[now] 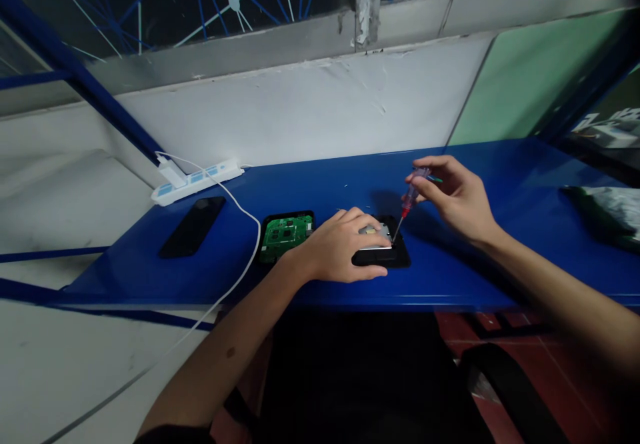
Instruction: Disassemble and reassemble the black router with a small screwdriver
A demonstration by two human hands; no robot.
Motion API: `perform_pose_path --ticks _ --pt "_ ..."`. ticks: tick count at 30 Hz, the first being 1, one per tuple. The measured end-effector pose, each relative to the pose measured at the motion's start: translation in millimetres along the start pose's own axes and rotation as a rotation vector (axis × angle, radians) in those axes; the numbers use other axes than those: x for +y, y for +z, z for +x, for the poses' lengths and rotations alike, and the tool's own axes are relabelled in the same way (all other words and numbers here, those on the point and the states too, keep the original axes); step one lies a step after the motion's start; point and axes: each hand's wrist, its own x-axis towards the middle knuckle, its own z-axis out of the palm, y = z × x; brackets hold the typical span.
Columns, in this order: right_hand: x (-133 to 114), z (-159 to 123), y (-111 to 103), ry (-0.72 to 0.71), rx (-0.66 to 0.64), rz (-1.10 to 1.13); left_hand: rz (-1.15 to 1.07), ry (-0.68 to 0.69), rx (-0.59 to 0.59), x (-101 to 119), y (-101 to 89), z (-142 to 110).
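The screwdriver [409, 204] stands steeply, its long axis tilted: the clear handle leans up and to the right, the red collar and thin shaft run down and left, and the tip meets the right edge of the silver plate [376, 237] inside the black device shell [395, 257]. The right hand [457, 197] pinches the handle top with its fingertips, closed around it, above and to the right of the tip. The left hand [340, 247] lies flat and spread over the shell's left part, pressing on it, just left of the tip. The shell lies flat on the blue bench [500, 244] and holds the plate. Beside it to the left lies a second black shell [287, 219] holding a green circuit board [285, 236]. Farther left are a dark phone [193, 227], a white cable [240, 211] and a power strip [197, 181].
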Motion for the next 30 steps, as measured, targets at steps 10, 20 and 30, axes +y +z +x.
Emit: perform_pose_path --ticks 10,20,30 --pt "-1 -2 -1 -0.062 -0.026 0.031 -0.014 -0.002 0.003 0 0.6 0" --pt "-22 -5 6 -0.151 -0.196 0.057 0.019 -0.104 0.045 -5 6.0 0" --pt "-31 -15 18 -0.311 -0.219 0.026 0.040 -0.153 0.010 -8 10.8 0"
